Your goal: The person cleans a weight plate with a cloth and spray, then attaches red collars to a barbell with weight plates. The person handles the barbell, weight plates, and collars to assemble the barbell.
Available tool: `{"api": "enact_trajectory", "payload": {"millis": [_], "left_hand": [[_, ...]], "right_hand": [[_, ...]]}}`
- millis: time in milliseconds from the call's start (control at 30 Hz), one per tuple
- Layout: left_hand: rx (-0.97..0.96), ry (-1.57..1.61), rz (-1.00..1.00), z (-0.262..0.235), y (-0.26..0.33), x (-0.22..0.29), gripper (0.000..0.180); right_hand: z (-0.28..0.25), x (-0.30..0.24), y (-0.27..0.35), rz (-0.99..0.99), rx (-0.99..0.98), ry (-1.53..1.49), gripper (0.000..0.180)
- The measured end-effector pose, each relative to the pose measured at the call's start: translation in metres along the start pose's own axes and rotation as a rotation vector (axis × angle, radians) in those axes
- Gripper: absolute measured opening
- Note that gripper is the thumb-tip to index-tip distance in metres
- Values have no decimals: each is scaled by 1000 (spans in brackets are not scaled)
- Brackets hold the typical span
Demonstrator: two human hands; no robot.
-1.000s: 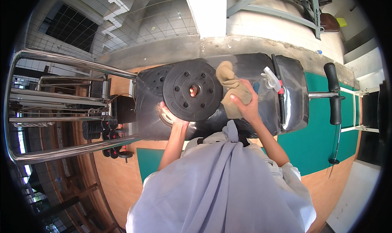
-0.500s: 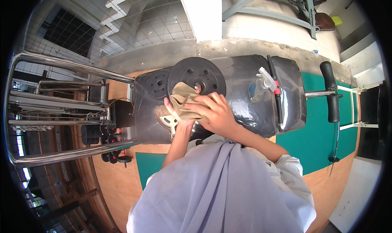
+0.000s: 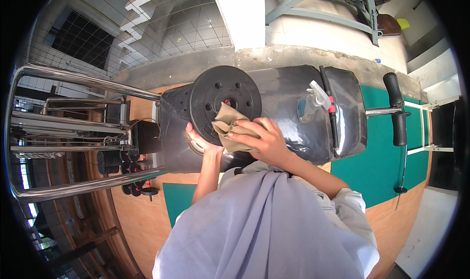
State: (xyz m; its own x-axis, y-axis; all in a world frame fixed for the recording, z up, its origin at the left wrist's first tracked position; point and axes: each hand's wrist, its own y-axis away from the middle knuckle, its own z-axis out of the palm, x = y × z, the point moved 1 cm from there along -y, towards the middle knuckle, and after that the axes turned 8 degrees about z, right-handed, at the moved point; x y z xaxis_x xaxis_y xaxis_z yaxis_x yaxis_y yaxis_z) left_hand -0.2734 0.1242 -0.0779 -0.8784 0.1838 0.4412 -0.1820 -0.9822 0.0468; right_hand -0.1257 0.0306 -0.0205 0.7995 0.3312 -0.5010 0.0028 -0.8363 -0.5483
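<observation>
Plate, black w/ holes, is held tilted on edge on the black padded bench, near its left end. Lower left rim is cupped by left hand, fingers curled round it. Tan cloth is pinched in right hand & pressed against plate's lower face. Spray bottle lies on bench, well apart to the right. Chrome rack stands at left.

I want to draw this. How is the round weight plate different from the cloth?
The weight plate is black, round, stiff, with holes; the cloth is tan, soft, crumpled. The left hand holds the plate's edge; the right hand presses the cloth against it. Both are over the black bench.
</observation>
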Motion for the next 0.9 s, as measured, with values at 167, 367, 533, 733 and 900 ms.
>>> {"api": "enact_trajectory", "payload": {"millis": [167,367,533,733,900], "left_hand": [[-143,74,-80,11,2,1,88],[-198,396,-164,-6,4,-2,85],[-140,-103,-76,-13,7,1,84],[-394,143,-293,-7,10,-6,81],[-26,66,-263,-6,32,-14,78]], "right_hand": [[-18,54,-30,282,168,16,48],[-7,19,-44,51,5,-21,43],[-20,37,-27,29,68,106,51],[-14,36,-36,214,82,-111,37],[-10,25,-43,-294,-2,-11,24]]}}
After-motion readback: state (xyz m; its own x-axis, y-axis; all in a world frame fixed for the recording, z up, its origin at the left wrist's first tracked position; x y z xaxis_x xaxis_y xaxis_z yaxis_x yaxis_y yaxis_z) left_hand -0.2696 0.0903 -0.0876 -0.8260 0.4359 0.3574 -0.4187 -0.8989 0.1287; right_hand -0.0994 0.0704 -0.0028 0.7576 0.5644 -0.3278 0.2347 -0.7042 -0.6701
